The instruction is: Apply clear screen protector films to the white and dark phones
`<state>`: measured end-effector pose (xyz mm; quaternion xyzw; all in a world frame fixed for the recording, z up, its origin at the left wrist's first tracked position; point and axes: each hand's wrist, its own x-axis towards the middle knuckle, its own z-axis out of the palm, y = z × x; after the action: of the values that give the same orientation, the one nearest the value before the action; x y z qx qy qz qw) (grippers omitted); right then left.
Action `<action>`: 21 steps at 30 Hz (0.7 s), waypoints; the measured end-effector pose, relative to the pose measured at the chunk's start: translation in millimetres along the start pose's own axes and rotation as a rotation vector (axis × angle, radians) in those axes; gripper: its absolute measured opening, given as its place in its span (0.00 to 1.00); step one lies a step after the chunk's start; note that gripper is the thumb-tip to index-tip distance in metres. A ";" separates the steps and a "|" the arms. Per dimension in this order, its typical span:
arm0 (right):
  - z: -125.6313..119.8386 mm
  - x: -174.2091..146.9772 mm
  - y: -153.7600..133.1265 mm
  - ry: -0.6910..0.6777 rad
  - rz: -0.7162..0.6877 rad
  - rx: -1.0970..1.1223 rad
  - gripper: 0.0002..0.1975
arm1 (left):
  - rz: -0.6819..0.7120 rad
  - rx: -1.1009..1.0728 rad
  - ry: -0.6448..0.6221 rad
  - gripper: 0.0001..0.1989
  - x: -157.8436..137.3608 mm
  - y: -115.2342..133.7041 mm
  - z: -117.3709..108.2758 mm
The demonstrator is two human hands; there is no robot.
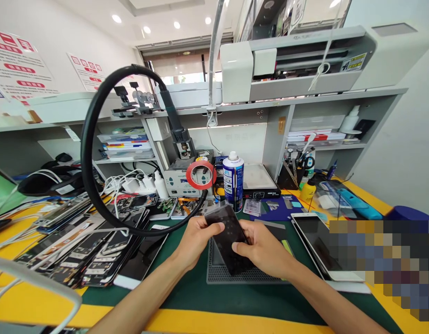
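Observation:
A black smartphone (231,250) is held up between both hands, tilted, its dark glossy face toward me with faint smudges on it. My left hand (196,239) grips its upper left edge, the thumb lying across the face. On the right edge, my right hand (265,243) has its thumb pressed on the face and its fingers behind. Most of the fingers are hidden by the phone. Beneath it lies a grey perforated pad (217,277) on the dark green mat (186,292).
Stacked phone parts (106,260) fill the left side. A white tablet (318,246) lies at right. Behind stand a blue spray can (233,178), a hot-air station (181,183) with a looping black hose (87,139), and a heating plate (259,178). A white cable (36,280) crosses front left.

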<state>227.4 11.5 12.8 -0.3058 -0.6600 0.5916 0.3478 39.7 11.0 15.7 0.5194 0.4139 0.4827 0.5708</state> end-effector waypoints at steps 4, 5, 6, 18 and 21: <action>0.3 -0.9 -0.1 0.016 -0.001 -0.036 0.05 | 0.004 0.023 -0.008 0.09 0.3 -1.3 -1.9; 0.4 -1.1 -0.4 0.021 -0.002 -0.050 0.05 | 0.001 0.031 -0.010 0.10 0.5 -1.6 -2.4; 0.5 -1.3 -0.8 0.025 -0.004 -0.064 0.04 | -0.003 0.040 -0.011 0.10 0.8 -1.8 -2.9; 1.0 -0.7 0.2 0.031 -0.008 -0.112 0.03 | -0.039 0.058 0.012 0.09 1.3 2.9 -2.2; 1.0 -1.2 1.4 0.032 -0.002 -0.135 0.03 | -0.039 0.068 0.011 0.08 1.0 3.9 -2.2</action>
<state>227.2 10.1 11.2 -0.3372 -0.6930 0.5405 0.3375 37.3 12.3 19.3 0.5278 0.4431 0.4600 0.5599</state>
